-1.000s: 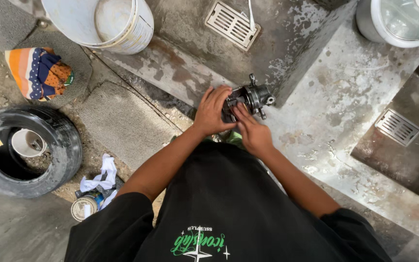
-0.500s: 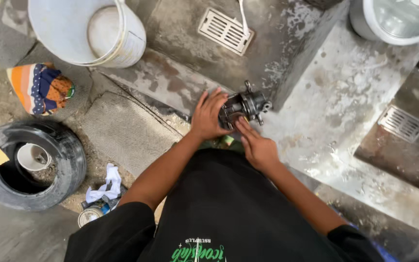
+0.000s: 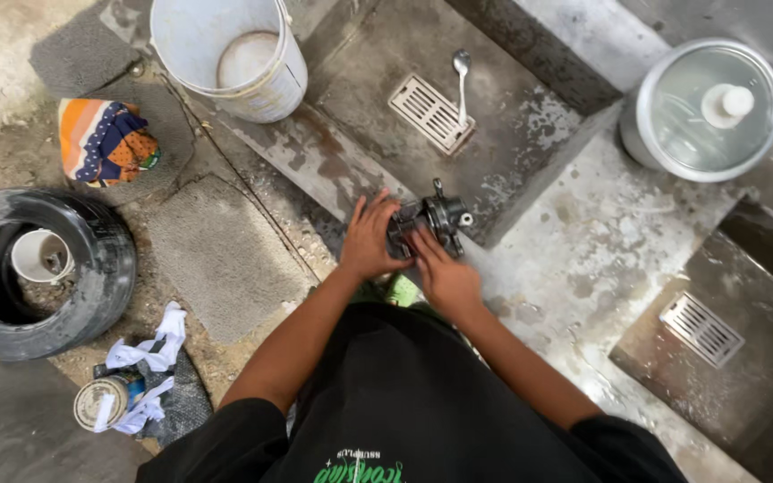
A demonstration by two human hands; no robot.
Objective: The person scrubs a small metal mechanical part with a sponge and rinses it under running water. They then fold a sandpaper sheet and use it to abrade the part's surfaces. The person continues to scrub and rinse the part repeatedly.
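A dark metal engine part (image 3: 440, 217) with round fittings rests on the edge of a wet concrete step (image 3: 583, 241). My left hand (image 3: 370, 240) grips its left side with fingers spread over it. My right hand (image 3: 443, 273) presses on its near side, fingers laid flat against the metal. Both forearms reach forward from my black shirt. A bit of green shows under my hands; I cannot tell what it is.
A white bucket (image 3: 234, 54) stands at the back left, with a floor drain grate (image 3: 431, 112) and a spoon (image 3: 462, 76) beyond the part. A lidded metal pot (image 3: 704, 107) sits at right. A tyre (image 3: 42, 273), folded cloth (image 3: 105, 139), tin and rags (image 3: 123, 389) lie left.
The view has shifted, so the scene sits lower in frame. My right hand has slid forward onto the near side of the part; the left hand keeps its hold.
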